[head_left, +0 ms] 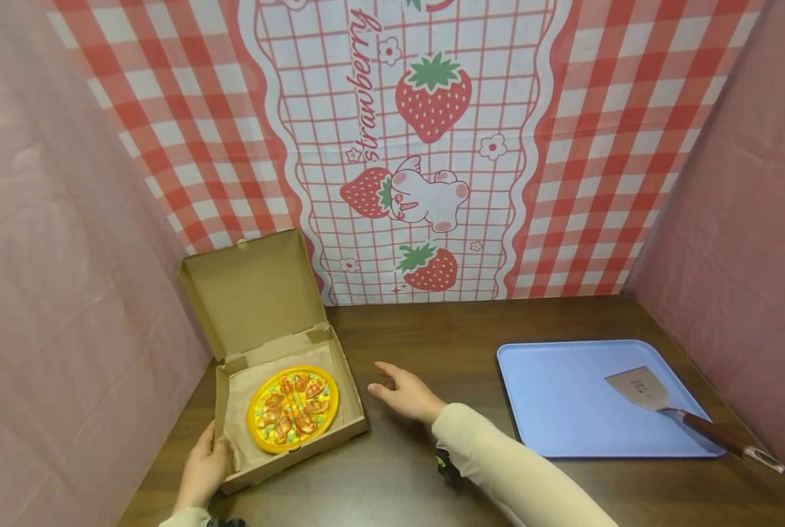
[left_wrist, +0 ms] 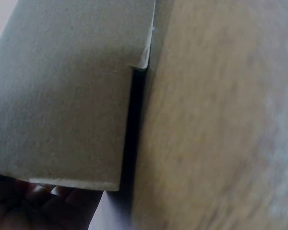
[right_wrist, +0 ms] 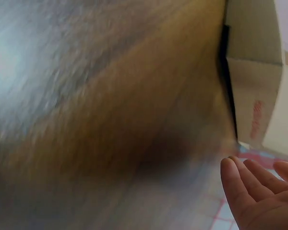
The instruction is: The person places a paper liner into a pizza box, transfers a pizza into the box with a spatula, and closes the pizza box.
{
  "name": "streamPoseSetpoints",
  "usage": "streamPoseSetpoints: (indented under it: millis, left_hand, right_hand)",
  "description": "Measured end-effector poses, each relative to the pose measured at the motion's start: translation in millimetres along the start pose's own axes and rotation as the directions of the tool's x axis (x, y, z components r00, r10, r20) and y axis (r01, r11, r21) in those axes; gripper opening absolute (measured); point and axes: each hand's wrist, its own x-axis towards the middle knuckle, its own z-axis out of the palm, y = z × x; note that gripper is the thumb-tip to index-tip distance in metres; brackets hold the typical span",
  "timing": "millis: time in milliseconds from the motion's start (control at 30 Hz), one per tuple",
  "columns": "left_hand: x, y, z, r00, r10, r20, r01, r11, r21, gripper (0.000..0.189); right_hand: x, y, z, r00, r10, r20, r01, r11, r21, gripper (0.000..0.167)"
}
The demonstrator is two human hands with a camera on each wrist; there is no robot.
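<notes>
One word, "strawberry" (head_left: pixel 365 84), marks the backdrop (head_left: pixel 583 146); left grip (head_left: pixel 204 462) pinches the cardboard box (head_left: pixel 254 304), right grip (head_left: pixel 406 395) relaxed and empty.

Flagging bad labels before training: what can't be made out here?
- Left hand: left wrist view, dark and cut off by the bottom edge.
- Box: right wrist view, red side print blurred.
- Pizza: head view, underside hidden by its own top.
- Spatula blade: head view, marking too small to read.
</notes>
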Motion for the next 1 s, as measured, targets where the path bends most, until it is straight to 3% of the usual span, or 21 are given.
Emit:
streamPoseSetpoints:
  millis: [167,400,733,1000]
  left_hand:
    - [0.1,0.0,-0.2,1.000,-0.005,0.008,0.005,1.000,-0.011,0.056]
    - [-0.4,1.4,-0.2,1.000,0.004,0.003,-0.004,1.000,-0.012,0.055]
    - [0.3,2.0,-1.4,1.000,0.000,0.008,0.000,1.000,-0.001,0.056]
    - [-1.5,2.6,-1.9,1.000,0.004,0.010,-0.004,1.000,-0.004,0.055]
  right_hand:
    - [6.3,-5,16,0.999,0.007,0.034,-0.005,0.999,-0.049,0.060]
    - [10.4,-14,31,1.000,-0.008,0.016,0.010,0.996,-0.092,0.054]
    - [13.6,-17,38,0.998,-0.062,0.019,0.063,0.997,-0.047,0.048]
    - [14.2,-14,41,0.998,-0.061,0.019,0.062,0.994,-0.087,0.048]
